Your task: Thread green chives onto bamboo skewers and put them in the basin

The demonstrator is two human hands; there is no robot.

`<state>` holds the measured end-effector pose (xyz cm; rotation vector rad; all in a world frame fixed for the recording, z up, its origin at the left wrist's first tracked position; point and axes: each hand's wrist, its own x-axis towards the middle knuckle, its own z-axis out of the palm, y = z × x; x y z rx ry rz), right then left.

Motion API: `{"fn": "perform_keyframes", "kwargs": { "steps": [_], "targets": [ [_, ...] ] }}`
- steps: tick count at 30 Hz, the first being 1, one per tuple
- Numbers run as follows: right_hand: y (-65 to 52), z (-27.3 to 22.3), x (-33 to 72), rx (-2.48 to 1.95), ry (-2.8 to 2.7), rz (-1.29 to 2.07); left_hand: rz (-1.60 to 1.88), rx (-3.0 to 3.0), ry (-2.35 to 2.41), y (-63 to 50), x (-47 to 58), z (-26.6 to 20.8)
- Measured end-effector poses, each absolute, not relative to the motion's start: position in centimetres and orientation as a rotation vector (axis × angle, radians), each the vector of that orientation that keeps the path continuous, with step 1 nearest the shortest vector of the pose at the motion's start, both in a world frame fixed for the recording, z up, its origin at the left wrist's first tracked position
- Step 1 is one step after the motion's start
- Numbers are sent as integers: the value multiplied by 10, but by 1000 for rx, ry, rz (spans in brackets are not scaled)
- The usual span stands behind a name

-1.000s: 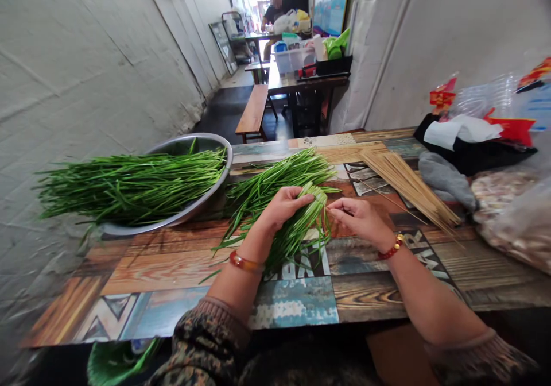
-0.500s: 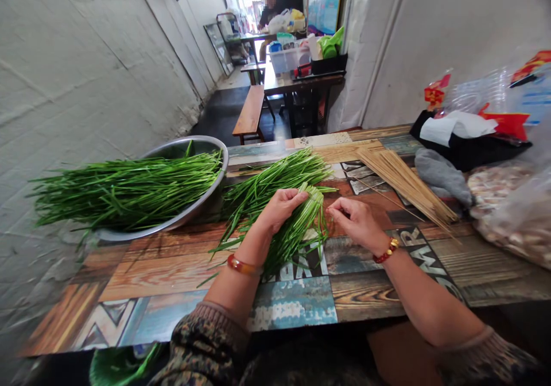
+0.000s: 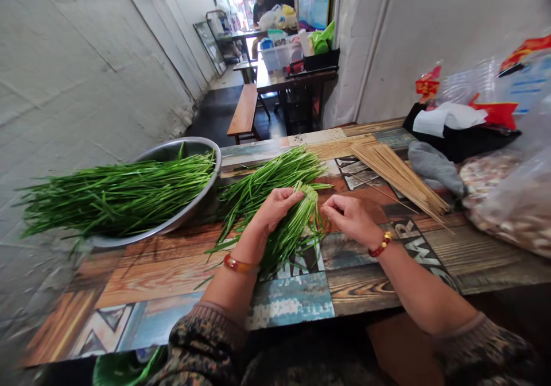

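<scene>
My left hand (image 3: 279, 205) is closed around the pale stem ends of a bunch of garlic chives (image 3: 295, 228), whose green leaves fan down onto the table. Just right of those stems my right hand (image 3: 350, 216) makes a pinch with thumb and forefinger. Whatever sits in that pinch is too thin and small to name. Behind the left hand lies a loose pile of garlic chives (image 3: 275, 170). Bamboo skewers (image 3: 398, 176) are spread in a bundle beyond the right hand, with one lying apart from the rest.
A metal bowl (image 3: 217, 173) heaped with more chives stands at the left of the patterned table (image 3: 172, 271). At the right are a grey cloth-like item (image 3: 433, 165) and a clear bag of pale pieces (image 3: 503, 202). A bench (image 3: 243, 110) and a seated person (image 3: 259, 7) are farther back.
The whole view has shifted slightly, so everything appears a little further left. Both hands keep nearly the same pose, the left on the chives and the right pinched beside them.
</scene>
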<state>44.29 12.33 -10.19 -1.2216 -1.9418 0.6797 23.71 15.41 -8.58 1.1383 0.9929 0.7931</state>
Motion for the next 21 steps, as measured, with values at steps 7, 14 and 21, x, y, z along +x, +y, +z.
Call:
{"fn": "perform_keyframes", "kwargs": {
  "steps": [7, 14, 21],
  "targets": [
    [123, -94, 443, -1217, -1948, 719, 770, 1139, 1002, 155, 237, -86],
    [128, -92, 452, -1212, -1982, 708, 815, 1113, 1007, 156, 236, -84],
    [125, -91, 455, -1234, -1989, 656, 797, 1091, 983, 158, 241, -86]
  ]
}}
